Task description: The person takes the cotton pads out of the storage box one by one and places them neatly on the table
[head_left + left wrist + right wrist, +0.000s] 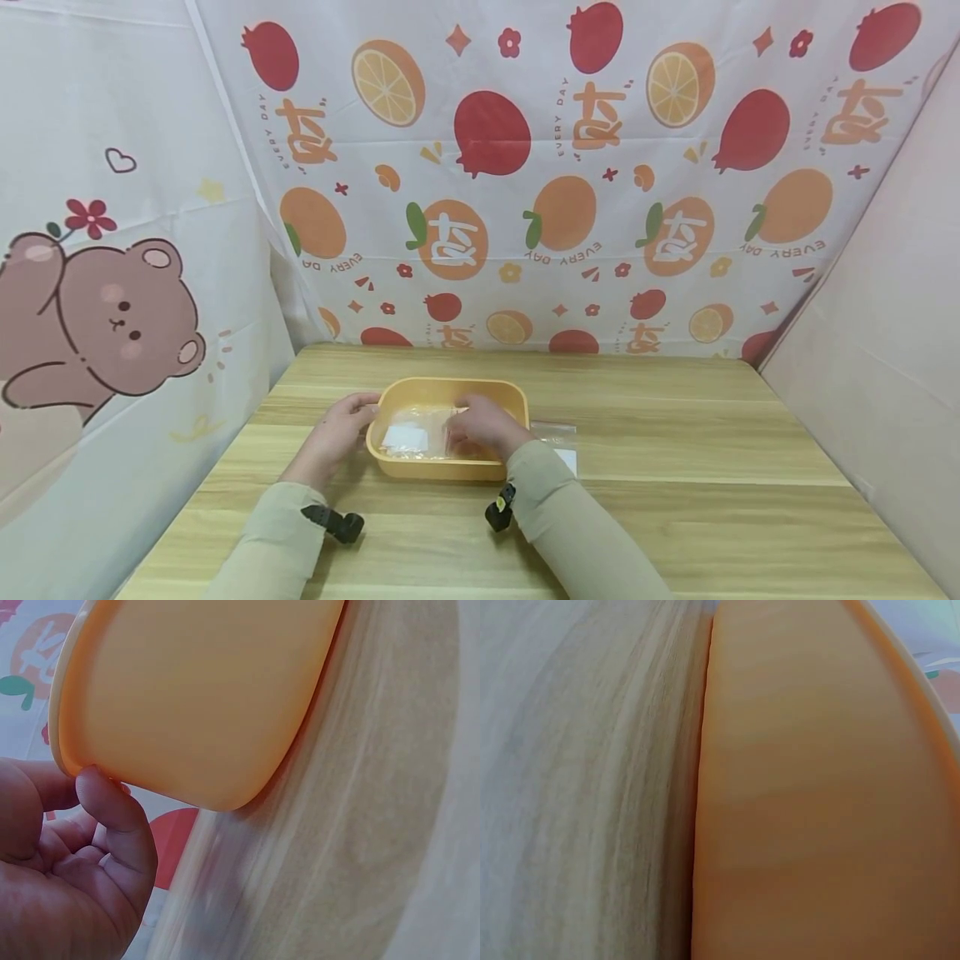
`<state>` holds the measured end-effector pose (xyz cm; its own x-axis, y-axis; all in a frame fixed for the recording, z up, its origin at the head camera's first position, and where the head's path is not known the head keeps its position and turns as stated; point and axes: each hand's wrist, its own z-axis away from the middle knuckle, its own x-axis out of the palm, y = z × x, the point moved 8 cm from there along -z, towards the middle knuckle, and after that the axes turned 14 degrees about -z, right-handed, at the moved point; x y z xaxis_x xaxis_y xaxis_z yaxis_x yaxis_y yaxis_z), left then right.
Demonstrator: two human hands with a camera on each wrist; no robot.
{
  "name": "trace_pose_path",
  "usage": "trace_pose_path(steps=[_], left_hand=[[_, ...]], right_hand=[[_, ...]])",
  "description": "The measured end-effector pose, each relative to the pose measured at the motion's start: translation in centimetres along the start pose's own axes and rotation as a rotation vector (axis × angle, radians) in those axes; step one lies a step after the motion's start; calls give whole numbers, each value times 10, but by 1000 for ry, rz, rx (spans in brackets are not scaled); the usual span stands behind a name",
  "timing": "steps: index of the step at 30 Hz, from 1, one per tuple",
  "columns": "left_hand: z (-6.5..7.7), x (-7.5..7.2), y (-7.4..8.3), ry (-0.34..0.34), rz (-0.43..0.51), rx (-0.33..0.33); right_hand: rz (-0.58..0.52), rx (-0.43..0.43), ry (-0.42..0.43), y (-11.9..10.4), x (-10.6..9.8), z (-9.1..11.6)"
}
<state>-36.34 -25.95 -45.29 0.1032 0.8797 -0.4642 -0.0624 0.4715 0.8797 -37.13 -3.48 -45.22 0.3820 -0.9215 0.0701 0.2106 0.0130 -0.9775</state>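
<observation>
A yellow-orange plastic basin (446, 470) stands on the wooden table with clear plastic bags (429, 419) in it, one showing a white label (406, 438). At the basin's left end my left hand (341, 429) pinches the rim between thumb (120, 817) and fingers, seen closely in the left wrist view. My right hand (483, 425) reaches down inside the basin, its curled, slightly blurred fingers at the edge of a clear bag. In the right wrist view only the basin's outer wall (810, 787) and the table show; the hand is hidden there.
Just right of the basin, partly behind the right sleeve, lies another clear zip bag (555, 433) with a white label. The wooden table (675, 500) runs back to a fruit-print cloth (510, 208). A bear-print cloth (225, 333) hangs at the left, a plain pale one (885, 358) at the right.
</observation>
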Motion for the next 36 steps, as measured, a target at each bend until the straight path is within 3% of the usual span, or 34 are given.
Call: trace_pose_path(steps=[13,27,36], left_hand=[[-3,2,-2,-9,-11,-3],[-1,2,0,-1,-27,7],[-2,0,-2,11,-38,2]], right_hand=[[177,-18,-67,4,6,-3],[199,-76,34,-4,1,3],[277,-196,70,-21,-8,9]])
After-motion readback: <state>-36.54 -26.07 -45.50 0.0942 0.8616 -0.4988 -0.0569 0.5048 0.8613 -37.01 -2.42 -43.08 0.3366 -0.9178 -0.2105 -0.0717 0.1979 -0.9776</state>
